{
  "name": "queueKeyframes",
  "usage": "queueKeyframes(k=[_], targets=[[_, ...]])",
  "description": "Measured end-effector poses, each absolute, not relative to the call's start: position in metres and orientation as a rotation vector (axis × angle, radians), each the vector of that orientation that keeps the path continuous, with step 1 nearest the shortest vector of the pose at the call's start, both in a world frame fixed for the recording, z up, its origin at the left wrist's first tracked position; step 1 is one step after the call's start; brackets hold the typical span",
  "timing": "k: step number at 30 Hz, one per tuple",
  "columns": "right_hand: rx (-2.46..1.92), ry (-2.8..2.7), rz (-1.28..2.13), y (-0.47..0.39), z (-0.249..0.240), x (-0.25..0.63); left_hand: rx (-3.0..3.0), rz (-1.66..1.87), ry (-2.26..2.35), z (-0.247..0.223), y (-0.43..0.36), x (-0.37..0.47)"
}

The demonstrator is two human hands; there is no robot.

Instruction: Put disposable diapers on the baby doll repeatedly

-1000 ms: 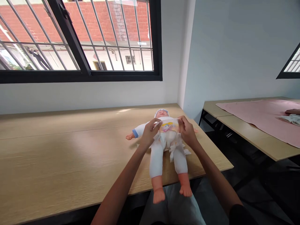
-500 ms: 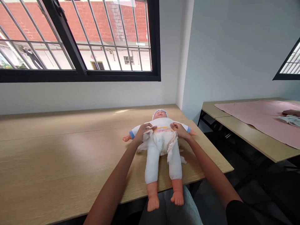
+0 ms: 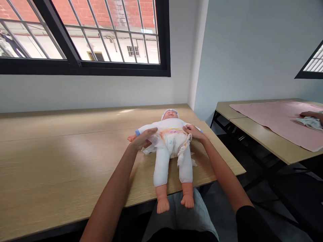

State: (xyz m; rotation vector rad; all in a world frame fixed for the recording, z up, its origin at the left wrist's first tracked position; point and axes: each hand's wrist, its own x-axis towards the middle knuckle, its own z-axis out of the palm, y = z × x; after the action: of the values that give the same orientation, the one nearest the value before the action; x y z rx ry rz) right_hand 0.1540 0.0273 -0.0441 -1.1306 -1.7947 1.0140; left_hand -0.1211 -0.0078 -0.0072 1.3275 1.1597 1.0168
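Observation:
A baby doll (image 3: pixel 161 164) in white clothes and a cap lies on its back, its feet over the table's front edge. Around its hips is a white diaper (image 3: pixel 174 143) with a coloured waistband. My left hand (image 3: pixel 145 137) is at the diaper's left side, fingers extended against the loose white material there. On the right side of the waistband, my right hand (image 3: pixel 193 131) has its fingers pinched on the diaper's edge. Loose, ruffled material hangs by the doll's thigh below that hand.
The wooden table (image 3: pixel 63 161) stretches to the left under a barred window (image 3: pixel 113 37). At the right, a second table (image 3: pixel 262 134) bears a pink cloth (image 3: pixel 275 117), where another person's hand (image 3: pixel 310 115) rests on a whitish cloth (image 3: pixel 311 122). A dark chair stands below.
My left hand has moved outward to the left from the waistband, and its fingers have straightened. My right hand stays at the diaper's edge. The view has tilted down slightly.

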Motion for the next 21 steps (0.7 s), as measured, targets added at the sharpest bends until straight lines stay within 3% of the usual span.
queueKeyframes(k=[5,12,17,21], targets=[[-1.121,-1.875,1.063,0.032,-0.046,0.165,1.282,0.885,0.893,-0.008,-0.005,-0.123],[-1.036,-1.855,1.228,0.038,-0.052,0.174,1.224,0.890,0.900,-0.020,0.001,-0.127],[-1.138,-1.654,1.445,0.037,-0.048,0.181,1.320,1.224,1.182,-0.020,0.006,-0.118],[-1.240,-1.804,1.568,0.039,-0.046,0.198,1.839,1.570,1.519,-0.005,-0.006,-0.096]])
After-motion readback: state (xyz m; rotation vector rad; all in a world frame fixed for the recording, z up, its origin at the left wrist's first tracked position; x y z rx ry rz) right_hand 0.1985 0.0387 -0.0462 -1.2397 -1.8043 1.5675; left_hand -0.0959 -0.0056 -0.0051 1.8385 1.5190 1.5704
